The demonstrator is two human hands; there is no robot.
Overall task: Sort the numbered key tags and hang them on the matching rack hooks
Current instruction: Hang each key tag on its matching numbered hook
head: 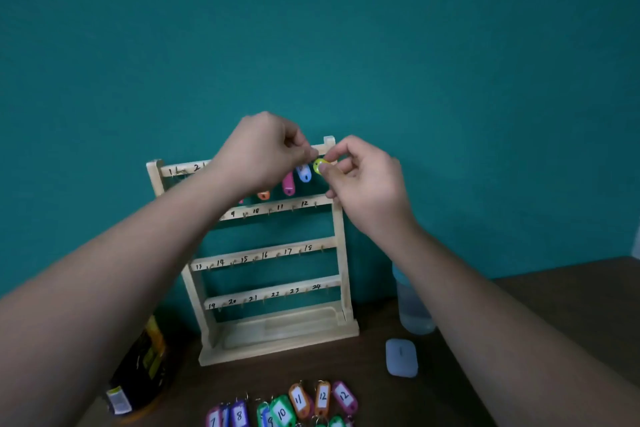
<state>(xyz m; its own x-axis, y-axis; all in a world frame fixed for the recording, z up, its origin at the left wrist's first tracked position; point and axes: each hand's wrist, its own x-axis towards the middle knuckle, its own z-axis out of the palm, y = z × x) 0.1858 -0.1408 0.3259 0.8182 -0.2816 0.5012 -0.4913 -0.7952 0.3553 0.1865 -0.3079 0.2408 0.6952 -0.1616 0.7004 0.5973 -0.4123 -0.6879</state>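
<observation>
The rack (270, 333) is pale, matt bare wood, the key tags (299, 400) glossy coloured plastic with paper labels and thin metal rings, the counter (554, 295) dark matt wood grain, the bottle (412, 308) translucent plastic.

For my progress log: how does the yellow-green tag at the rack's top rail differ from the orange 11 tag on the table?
The yellow-green tag is pinched by the right hand at the top rail; the orange 11 tag lies loose on the table. Its number shows; the yellow-green tag's is hidden. Both are key tags.
</observation>
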